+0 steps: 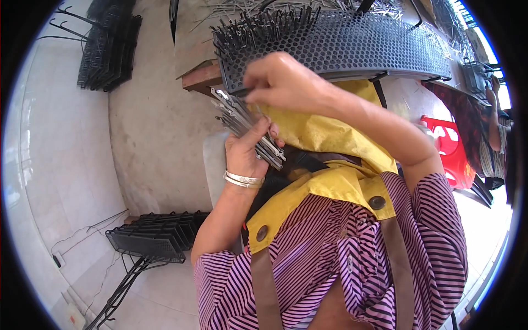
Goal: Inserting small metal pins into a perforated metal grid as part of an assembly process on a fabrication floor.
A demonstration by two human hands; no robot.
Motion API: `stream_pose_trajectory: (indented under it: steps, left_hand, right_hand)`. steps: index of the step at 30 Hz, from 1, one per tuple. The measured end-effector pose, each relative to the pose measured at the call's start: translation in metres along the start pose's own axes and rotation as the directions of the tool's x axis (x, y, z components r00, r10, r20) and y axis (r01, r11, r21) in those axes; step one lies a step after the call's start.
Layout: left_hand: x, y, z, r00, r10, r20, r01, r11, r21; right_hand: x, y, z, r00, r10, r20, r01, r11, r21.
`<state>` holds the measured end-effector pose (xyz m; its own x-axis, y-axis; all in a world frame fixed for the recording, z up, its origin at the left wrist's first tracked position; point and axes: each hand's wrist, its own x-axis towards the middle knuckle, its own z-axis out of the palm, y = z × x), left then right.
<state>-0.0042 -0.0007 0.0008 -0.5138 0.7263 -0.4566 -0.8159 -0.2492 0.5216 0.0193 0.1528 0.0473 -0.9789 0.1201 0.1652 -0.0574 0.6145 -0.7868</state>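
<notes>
My left hand (247, 147) is closed round a bundle of thin metal strips (237, 116), grey and dark, with small holes at their ends. Just above the bundle, my right hand (270, 77) is smeared by motion, its fingers bent near the strips' upper ends. Whether it pinches a strip I cannot make out. Beyond both hands stands a black perforated rack (330, 49) full of round holes. Many similar dark strips (264, 27) stand upright in the holes of its left part.
Loose strips (231, 8) lie scattered behind the rack. Black mesh racks are stacked at the lower left (157, 236) and upper left (110, 49). A red plastic stool (454, 148) stands at the right, near another person's arm (493, 118). A yellow apron (324, 132) covers my lap.
</notes>
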Motion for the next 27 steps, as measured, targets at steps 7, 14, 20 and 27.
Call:
stream_pose_trajectory:
  steps: [7,14,20,27]
  left_hand:
    - [0.0,-0.003,0.001,0.999,0.001,0.034,-0.003,0.998,0.063]
    - [0.002,-0.001,-0.004,0.999,-0.053,0.011,0.052,0.997,0.051]
    - [0.001,-0.002,-0.001,0.994,-0.105,0.038,0.106,0.994,-0.01]
    - [0.0,0.001,0.004,0.998,-0.05,-0.038,0.052,0.998,0.042]
  right_hand:
    - [-0.011,0.0,-0.014,0.943,0.292,-0.158,-0.191,0.867,0.46]
    - [0.021,0.0,-0.022,0.7,-0.128,-0.703,0.263,0.961,0.087]
    - [0.039,0.023,-0.008,0.542,-0.482,-0.688,0.417,0.865,-0.278]
    - [0.036,0.024,-0.01,0.558,-0.519,-0.647,0.395,0.852,-0.343]
